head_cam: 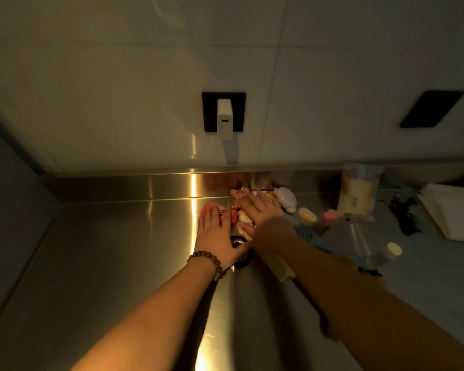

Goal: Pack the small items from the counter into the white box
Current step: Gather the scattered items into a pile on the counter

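A heap of small items lies on the steel counter (113, 250) near the back wall. My left hand (217, 236), with a bead bracelet at the wrist, lies flat with straight fingers on a pink item (205, 208) and a black ring-shaped item (237, 241). My right hand (257, 212) lies spread over the same heap, touching a red checked bow (239, 193) and a small white item (243, 217). Right of the hands lie a lilac case (287, 198), a yellow piece (307, 215) and a pink piece (330, 216). The white box (450, 210) stands at the far right.
A clear packet with yellow contents (358, 192) leans on the counter's back rim. A small white-capped bottle (391, 250) and black tangled items (405, 212) lie at the right. On the tiled wall a white charger (224, 119) sits in a black socket.
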### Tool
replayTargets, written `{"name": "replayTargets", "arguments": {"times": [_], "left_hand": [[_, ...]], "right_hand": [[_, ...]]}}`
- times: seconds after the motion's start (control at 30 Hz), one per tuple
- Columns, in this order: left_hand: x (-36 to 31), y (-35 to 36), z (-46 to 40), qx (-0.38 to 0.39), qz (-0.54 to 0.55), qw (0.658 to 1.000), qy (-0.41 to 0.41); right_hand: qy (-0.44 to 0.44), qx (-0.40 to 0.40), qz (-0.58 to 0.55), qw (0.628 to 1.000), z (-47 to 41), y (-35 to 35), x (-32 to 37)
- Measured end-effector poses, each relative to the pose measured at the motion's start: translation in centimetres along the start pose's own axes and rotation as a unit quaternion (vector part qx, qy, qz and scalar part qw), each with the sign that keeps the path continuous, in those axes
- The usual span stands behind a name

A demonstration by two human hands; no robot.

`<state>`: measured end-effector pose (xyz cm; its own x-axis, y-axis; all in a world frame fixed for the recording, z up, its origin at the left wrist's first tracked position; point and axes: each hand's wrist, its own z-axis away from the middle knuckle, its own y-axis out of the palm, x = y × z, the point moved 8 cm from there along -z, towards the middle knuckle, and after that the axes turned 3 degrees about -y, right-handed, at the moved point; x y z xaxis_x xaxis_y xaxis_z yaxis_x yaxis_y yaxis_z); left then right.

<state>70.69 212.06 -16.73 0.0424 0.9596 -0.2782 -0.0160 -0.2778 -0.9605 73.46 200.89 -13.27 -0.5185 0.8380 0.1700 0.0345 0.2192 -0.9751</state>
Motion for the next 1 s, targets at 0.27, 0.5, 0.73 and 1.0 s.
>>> {"name": "replayTargets", "arguments": {"times": [0.27, 0.5, 0.73, 1.0], "left_hand": [[-5.8, -4.2, 6.1, -0.045, 0.091, 0.992, 0.072], [-12.9, 0.5, 10.6, 0.017, 0.076, 0.992, 0.096], [-18.3, 7.5, 13.1, 0.083, 0.064, 0.993, 0.047], [-20.7, 10.1, 12.1, 0.052, 0.024, 0.994, -0.093]], "right_hand": [[0.153, -0.141, -0.117, 0.971, 12.8, -8.3, -2.2], [0.318, -0.198, 0.005, 0.927, 26.3, -9.1, -5.9], [0.377, -0.038, -0.108, 0.919, 29.1, -2.1, -11.9], [0.275, 0.027, -0.153, 0.949, 26.5, -0.5, -16.5]]}}
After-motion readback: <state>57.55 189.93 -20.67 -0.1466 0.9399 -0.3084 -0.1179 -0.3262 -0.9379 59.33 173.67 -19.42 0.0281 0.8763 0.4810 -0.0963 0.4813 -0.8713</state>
